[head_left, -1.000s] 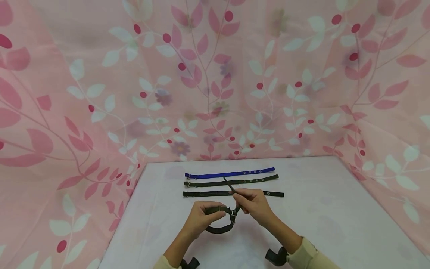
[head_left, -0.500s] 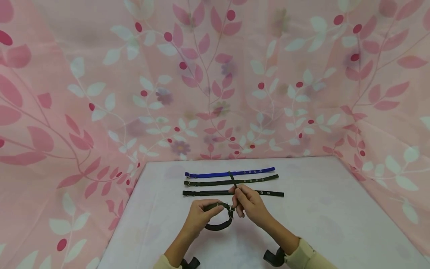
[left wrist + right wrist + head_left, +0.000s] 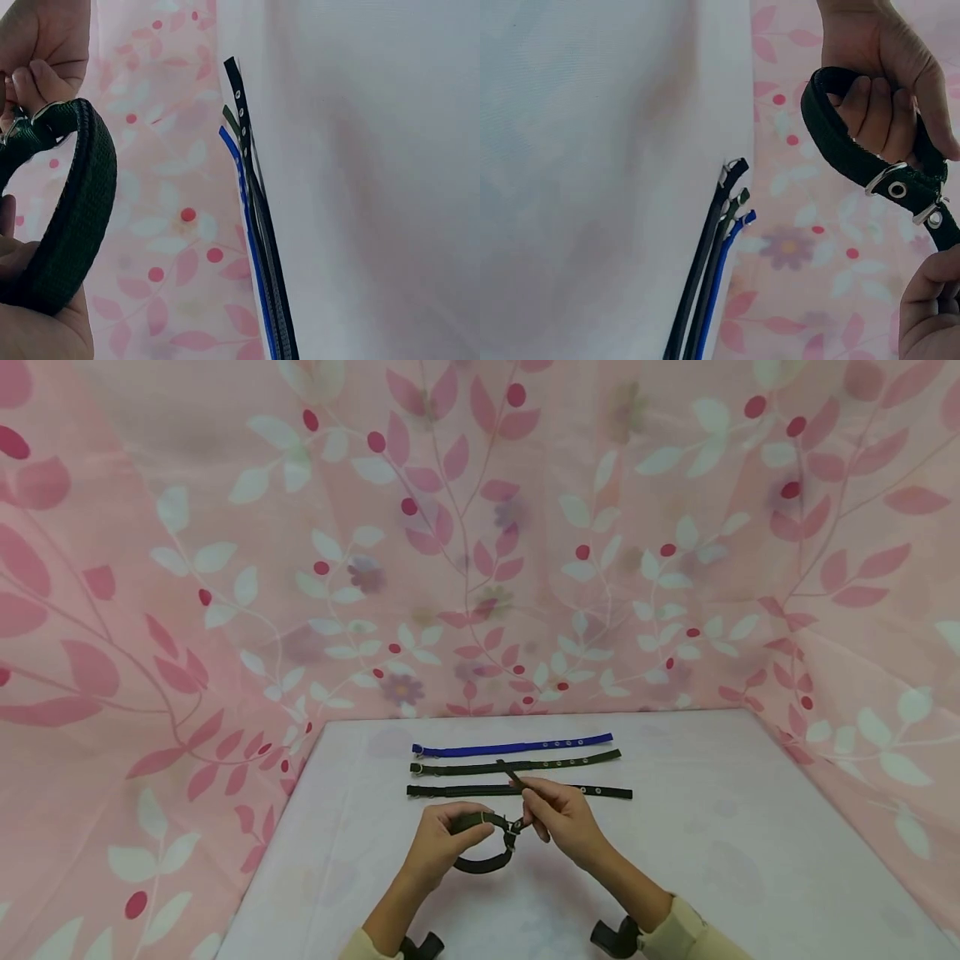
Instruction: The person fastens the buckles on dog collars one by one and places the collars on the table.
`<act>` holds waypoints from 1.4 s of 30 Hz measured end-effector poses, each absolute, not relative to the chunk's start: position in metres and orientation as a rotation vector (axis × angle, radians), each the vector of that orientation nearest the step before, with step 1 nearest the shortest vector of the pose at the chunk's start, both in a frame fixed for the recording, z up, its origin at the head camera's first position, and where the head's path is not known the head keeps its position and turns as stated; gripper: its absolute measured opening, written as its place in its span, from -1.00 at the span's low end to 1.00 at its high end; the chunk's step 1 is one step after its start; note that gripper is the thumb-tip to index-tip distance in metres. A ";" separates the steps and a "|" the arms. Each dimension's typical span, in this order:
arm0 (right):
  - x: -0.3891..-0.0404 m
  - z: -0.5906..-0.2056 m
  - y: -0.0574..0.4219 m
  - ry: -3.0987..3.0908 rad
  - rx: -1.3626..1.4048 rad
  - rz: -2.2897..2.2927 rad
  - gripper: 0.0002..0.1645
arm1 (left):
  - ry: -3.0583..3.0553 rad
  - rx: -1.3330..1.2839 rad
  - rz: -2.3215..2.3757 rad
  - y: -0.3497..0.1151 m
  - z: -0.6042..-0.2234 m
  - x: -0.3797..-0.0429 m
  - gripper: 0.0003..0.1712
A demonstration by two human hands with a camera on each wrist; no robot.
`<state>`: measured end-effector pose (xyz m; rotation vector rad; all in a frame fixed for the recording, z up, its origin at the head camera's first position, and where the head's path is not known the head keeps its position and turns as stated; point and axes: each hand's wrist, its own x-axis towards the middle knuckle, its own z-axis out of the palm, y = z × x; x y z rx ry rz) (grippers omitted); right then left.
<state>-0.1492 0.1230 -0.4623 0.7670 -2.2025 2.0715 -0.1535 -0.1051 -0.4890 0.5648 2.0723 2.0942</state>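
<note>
A dark green collar [image 3: 483, 865] is bent into a loop above the table, its free end running through a metal buckle [image 3: 928, 213]. My left hand [image 3: 435, 847] grips the loop's left side between thumb and fingers; in the right wrist view its fingers lie inside the loop. With thumb and fingers, my right hand [image 3: 566, 818] pinches the strap beyond the buckle, and the strap's tip sticks up past the fingertips. An eyelet [image 3: 897, 190] and a metal ring [image 3: 885, 178] show beside the buckle.
Three collars lie flat in a row behind the hands: a blue collar [image 3: 480, 750] farthest back, a green collar [image 3: 457, 770] in the middle, a black collar [image 3: 457, 792] nearest. They lie on a white-covered table [image 3: 735, 843], with a pink floral cloth [image 3: 465, 568] hanging around it.
The strap's free tip stood more upright half a second ago and now leans left. Both hands and the loop have shifted slightly up and left over the second.
</note>
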 end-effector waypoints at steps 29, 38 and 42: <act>-0.146 -0.458 0.123 -2.573 0.804 1.690 -0.79 | 2.141 0.409 2.197 -0.112 -0.486 -0.157 -0.70; -0.145 -0.462 0.123 -2.523 0.988 1.663 -0.80 | 2.129 0.549 2.089 -0.110 -0.489 -0.156 -0.66; -0.145 -0.465 0.120 -2.482 1.003 1.590 -0.80 | 2.095 0.582 2.063 -0.106 -0.489 -0.155 -0.70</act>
